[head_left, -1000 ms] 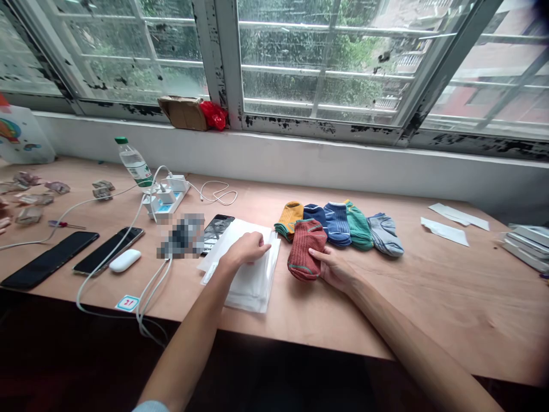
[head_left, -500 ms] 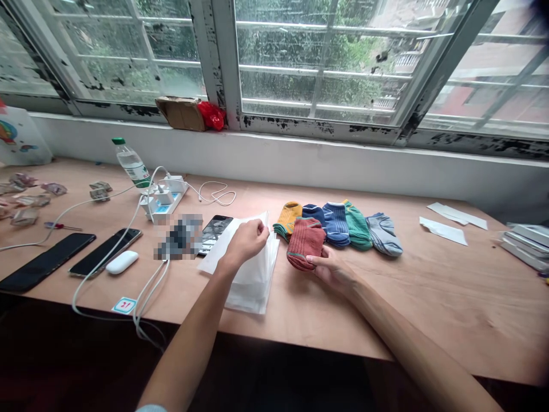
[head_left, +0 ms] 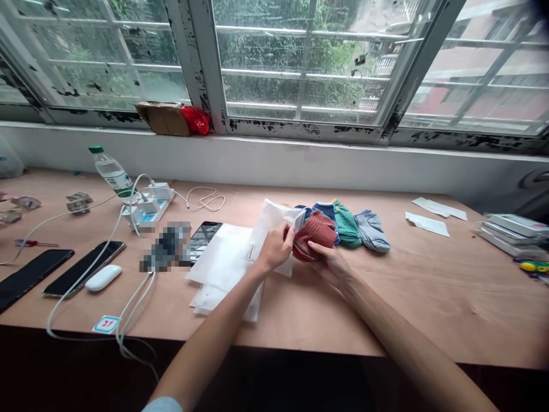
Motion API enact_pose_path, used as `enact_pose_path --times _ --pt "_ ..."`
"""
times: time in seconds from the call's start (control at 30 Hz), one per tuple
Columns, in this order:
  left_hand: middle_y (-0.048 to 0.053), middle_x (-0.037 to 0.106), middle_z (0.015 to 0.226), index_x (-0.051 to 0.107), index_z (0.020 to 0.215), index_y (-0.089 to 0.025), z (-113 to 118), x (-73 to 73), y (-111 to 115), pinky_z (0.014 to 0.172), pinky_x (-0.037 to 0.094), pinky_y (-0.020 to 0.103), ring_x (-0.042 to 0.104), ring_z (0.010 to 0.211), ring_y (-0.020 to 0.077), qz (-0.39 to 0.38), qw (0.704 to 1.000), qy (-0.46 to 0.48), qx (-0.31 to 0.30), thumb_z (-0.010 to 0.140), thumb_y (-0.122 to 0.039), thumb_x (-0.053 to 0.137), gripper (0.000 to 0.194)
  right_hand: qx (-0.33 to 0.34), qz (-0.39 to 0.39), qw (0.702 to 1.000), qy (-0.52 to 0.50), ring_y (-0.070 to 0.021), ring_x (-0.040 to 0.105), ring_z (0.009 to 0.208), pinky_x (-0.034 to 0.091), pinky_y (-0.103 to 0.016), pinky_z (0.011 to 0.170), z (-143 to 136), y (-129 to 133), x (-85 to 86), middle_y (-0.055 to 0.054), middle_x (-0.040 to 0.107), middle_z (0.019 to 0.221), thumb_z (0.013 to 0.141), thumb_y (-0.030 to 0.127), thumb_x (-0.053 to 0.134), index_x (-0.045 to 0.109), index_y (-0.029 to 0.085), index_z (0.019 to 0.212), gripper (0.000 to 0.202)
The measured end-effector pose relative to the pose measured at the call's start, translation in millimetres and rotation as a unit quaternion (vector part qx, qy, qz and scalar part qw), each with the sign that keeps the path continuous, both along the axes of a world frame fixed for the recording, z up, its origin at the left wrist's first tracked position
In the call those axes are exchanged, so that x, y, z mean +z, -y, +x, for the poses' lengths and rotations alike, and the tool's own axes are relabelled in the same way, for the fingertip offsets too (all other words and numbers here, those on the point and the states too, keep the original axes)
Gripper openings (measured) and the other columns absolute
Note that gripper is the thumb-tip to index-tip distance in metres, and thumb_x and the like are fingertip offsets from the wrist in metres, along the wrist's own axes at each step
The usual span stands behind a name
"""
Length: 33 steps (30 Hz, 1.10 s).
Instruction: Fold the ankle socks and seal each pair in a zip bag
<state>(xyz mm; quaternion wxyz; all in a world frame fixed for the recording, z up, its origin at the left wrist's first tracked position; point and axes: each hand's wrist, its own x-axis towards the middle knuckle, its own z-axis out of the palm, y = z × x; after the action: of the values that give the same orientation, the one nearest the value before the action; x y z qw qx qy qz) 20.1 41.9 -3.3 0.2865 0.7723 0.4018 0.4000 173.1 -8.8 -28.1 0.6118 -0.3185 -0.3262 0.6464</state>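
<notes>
Left hand (head_left: pixel 275 249) has swung rightward, pinching a white bag (head_left: pixel 269 220) beside the right hand (head_left: pixel 333 265) clasping red socks (head_left: pixel 316 230)

Green-capped bottle (head_left: pixel 112 173) by power strip (head_left: pixel 160 212), cardboard box (head_left: pixel 165 119) on sill (head_left: pixel 283 145), screwdriver (head_left: pixel 28 243)

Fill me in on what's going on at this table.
A person's left hand holds a frosted bag, and the right hand holds red socks close to it. The red socks appear to be outside the bag. More bags lie to the left; other folded socks sit in a row behind.
</notes>
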Motion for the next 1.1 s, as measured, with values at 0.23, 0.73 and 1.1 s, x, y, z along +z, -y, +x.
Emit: enact_pose_path --times 0.23,0.73,1.1 --pt "-0.002 0.056 0.063 0.047 0.072 -0.019 11.8 4.7 7.1 0.057 0.036 0.023 0.051 0.057 0.0108 0.011 0.999 -0.008 -0.030 0.094 -0.031 0.042 0.026 -0.190 0.055 0.965 0.172 -0.0222 0.062 0.109 0.048 -0.039 0.100 -10.3 -11.6 -26.6 -0.005 0.067 0.117 0.068 0.031 0.079 0.062 0.023 0.114 0.049" --pt "0.003 0.067 0.068 0.059 0.077 -0.019 16.0 -0.6 15.4 0.055 0.030 0.027 0.060 0.059 0.0163 0.146 0.960 -0.215 0.105 0.094 -0.032 0.042 0.027 -0.032 -0.013 0.998 0.057 -0.0169 0.067 0.075 0.057 -0.029 0.065 -18.8 -2.1 -11.0 -0.002 0.071 0.092 0.064 0.020 0.079 0.062 0.020 0.103 0.043" --pt "0.001 0.067 0.069 0.058 0.080 -0.020 14.7 -6.3 15.3 0.055 0.033 0.026 0.060 0.058 0.0143 0.174 0.961 -0.190 0.104 0.097 -0.034 0.040 0.028 0.042 -0.025 0.997 0.052 -0.0192 0.067 0.073 0.058 -0.036 0.066 -13.8 -0.8 -15.9 -0.002 0.072 0.093 0.065 0.017 0.077 0.064 0.022 0.104 0.041"
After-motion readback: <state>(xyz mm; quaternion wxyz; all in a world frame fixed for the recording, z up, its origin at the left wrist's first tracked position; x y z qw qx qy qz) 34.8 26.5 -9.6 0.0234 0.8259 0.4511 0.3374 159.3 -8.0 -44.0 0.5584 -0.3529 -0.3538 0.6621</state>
